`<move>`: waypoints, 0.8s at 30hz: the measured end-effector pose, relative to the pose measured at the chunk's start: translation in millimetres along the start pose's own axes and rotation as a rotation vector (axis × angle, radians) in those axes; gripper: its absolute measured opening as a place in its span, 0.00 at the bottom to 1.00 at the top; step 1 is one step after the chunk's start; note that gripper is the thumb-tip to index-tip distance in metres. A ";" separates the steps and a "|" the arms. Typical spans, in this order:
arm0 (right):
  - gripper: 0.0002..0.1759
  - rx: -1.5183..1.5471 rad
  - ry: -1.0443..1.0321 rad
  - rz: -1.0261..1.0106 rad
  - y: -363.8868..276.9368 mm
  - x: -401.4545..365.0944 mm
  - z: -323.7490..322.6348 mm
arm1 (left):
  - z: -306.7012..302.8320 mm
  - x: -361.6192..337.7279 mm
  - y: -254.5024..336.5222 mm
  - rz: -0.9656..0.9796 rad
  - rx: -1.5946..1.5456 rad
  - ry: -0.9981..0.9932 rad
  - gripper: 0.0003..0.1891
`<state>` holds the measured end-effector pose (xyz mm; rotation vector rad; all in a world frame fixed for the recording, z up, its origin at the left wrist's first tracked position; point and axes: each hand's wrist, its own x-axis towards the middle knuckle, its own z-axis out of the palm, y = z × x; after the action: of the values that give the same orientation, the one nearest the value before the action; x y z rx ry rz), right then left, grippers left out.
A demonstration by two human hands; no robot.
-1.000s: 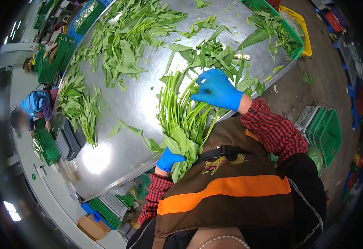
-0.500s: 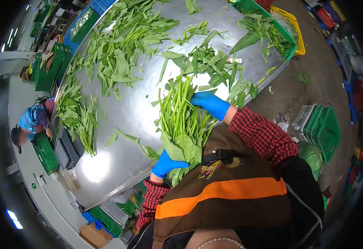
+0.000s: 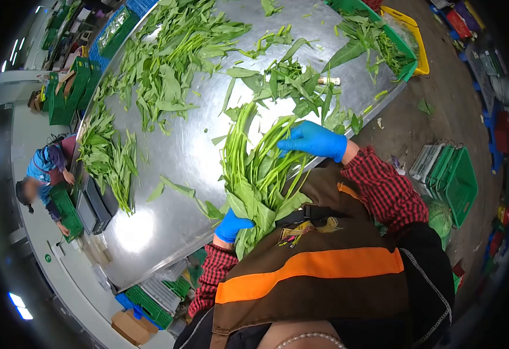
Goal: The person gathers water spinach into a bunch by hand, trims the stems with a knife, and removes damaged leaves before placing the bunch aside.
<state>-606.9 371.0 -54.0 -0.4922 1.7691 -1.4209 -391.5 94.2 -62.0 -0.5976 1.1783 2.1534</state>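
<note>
A bunch of water spinach (image 3: 257,174) is held in front of my apron, over the near edge of the metal table (image 3: 179,154). Its leafy end hangs low, where my left hand (image 3: 231,225), in a blue glove, is wrapped round it. Higher up, my right hand (image 3: 315,141), gloved the same way, has its fingers closed on some of the stems at the right side. These stems bow away from the rest, leaving a gap in the upper part of the bunch. Loose leaves and cut stems (image 3: 292,81) lie just beyond.
A large heap of greens (image 3: 167,64) covers the far left tabletop, with a smaller bunch (image 3: 112,157) nearer. A green crate (image 3: 408,68) of greens stands at the right corner beside a yellow crate (image 3: 422,52). Another person (image 3: 45,168) is at the left beyond the table.
My right hand has moved right, drawing some stems apart from the bunch. My left hand keeps its hold low down. The other person's arm now reaches to the green crate.
</note>
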 end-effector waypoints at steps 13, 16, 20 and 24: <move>0.13 -0.301 1.061 -0.361 -12.4 0.5 -37.4 | 0.5 3.5 -0.1 0.007 0.028 -0.014 0.47; 0.13 -0.096 0.316 -0.364 -24.8 -8.5 -7.1 | 1.8 4.0 2.3 -0.011 0.040 -0.001 0.48; 0.20 -0.436 0.189 -0.144 -7.6 2.4 9.7 | 1.9 4.9 6.5 -0.025 0.045 -0.009 0.50; 0.21 -0.344 0.095 0.031 -12.7 8.2 16.0 | 6.4 4.1 8.9 -0.017 0.108 -0.023 0.51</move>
<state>-601.8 351.2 -45.6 -0.5794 2.1026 -1.1373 -401.2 97.1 -56.1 -0.5329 1.2633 2.0625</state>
